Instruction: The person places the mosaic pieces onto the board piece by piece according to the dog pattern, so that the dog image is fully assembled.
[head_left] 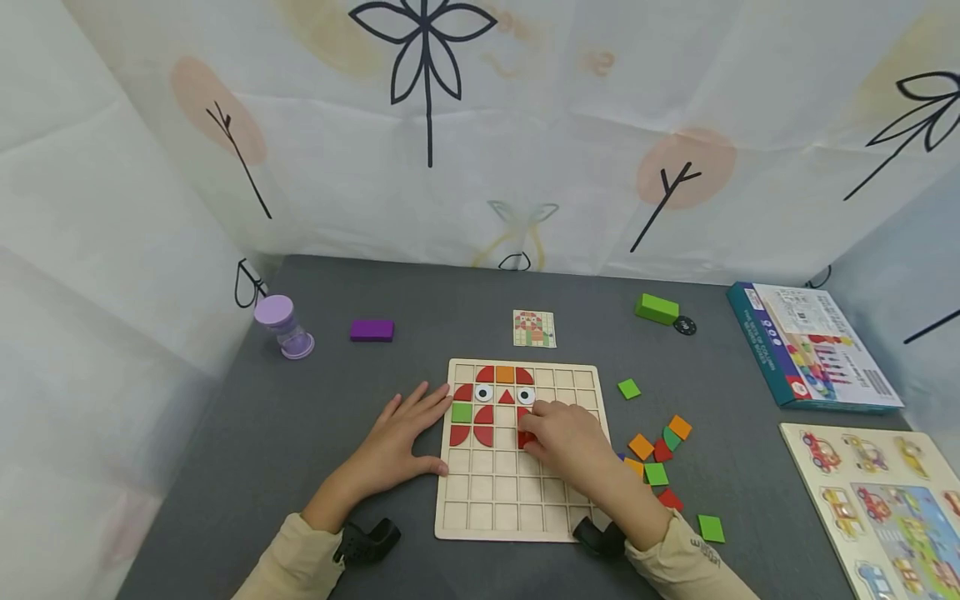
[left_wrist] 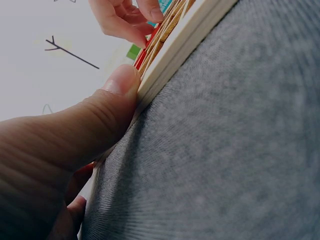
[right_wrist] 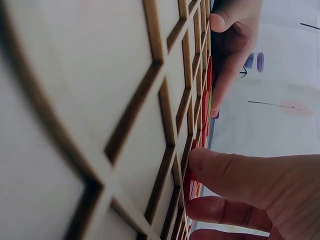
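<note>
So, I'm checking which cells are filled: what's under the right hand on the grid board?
Parts of red tiles show on the grid board beside the right hand; their full shapes, and the cells beneath the hand, are covered from view.

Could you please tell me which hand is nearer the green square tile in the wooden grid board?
Left: the left hand touches the board at its left edge, beside the tile; the right hand is several columns farther right.

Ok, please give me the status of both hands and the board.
Left hand touching left edge of board. Right hand appears to pinch red piece on board. Loose pieces lie right of board; no obstruction seen.
</note>
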